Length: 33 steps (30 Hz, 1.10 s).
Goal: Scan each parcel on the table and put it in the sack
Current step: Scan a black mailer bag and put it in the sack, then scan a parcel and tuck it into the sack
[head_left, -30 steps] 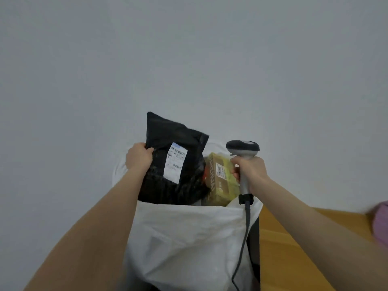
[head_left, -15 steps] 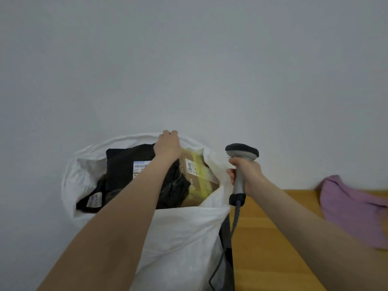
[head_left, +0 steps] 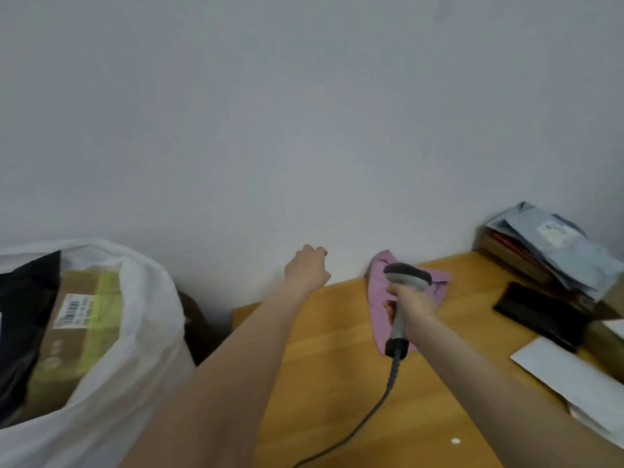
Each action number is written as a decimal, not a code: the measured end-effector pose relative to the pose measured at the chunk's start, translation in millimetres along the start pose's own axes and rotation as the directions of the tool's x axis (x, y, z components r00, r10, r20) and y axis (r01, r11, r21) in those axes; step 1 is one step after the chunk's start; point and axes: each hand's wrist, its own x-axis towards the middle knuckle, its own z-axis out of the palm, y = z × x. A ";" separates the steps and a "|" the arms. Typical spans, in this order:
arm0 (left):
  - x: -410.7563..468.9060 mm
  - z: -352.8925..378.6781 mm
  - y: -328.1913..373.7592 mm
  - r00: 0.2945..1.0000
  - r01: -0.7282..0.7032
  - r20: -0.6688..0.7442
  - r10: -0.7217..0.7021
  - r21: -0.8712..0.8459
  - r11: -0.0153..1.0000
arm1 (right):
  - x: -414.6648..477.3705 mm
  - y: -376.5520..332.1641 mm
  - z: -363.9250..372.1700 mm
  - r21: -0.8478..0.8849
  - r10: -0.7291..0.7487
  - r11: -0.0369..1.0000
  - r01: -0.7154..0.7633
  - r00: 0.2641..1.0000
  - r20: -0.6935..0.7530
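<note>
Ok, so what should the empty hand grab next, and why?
Probably the pink parcel: the left hand hovers empty close to it, and the right hand holds the scanner over it. The black parcel and box already sit in the sack.

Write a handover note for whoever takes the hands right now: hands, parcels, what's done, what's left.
Left hand: empty, loosely curled, above the far left end of the table.
Right hand: grips the scanner.
Done: black bag and brown box lie in the sack.
Left on the table: purple mailer, flat black parcel, white envelope, grey mailer pile. Scan each, then sack it.
</note>
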 end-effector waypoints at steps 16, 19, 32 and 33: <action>87.9 242.1 124.5 0.900 -0.067 0.415 0.131 -0.165 0.984 | 180.4 35.5 -159.4 0.049 0.171 0.985 -0.164 0.919 -0.356; 91.5 280.7 129.7 0.891 -0.110 0.434 0.137 -0.087 0.990 | 195.0 44.0 -161.9 0.067 0.190 0.982 -0.177 0.910 -0.370; 136.1 251.1 144.7 0.955 0.111 0.278 0.100 -0.651 0.751 | 200.0 24.9 -178.0 0.166 0.160 0.979 -0.116 0.946 -0.282; 139.8 233.4 147.6 0.946 0.194 0.314 0.080 -0.747 0.636 | 196.1 18.7 -178.5 0.179 0.138 0.980 -0.091 0.952 -0.273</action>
